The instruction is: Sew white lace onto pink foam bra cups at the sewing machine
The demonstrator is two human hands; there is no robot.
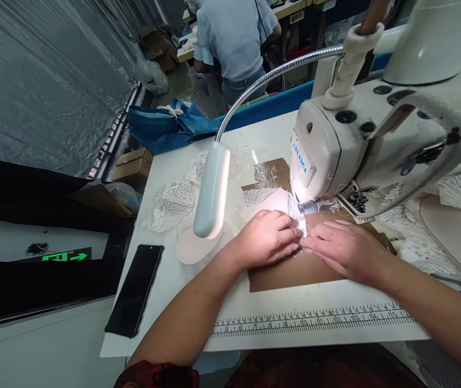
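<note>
In the head view, a white sewing machine [315, 151] stands at the right, its needle end lit over a piece of white lace [296, 213]. My left hand [269, 237] lies on the lace from the left, fingers bent and closed together at its edge. From the right, my right hand [346, 248] meets it, thumb and forefinger pinching the lace edge just in front of the presser foot. Beneath both hands is a brown sheet [287, 275] on the table. A pale pink cup-shaped piece [274, 201] touches the lace beyond my left hand.
A lamp [212, 191] on a bendy metal neck hangs left of my hands. Lace pieces [173, 202] and a black phone [135, 291] lie on the left. More lace and pale cups [452, 231] are heaped at the right. A printed ruler [307, 321] runs along the front edge. Another person [234, 43] sits beyond.
</note>
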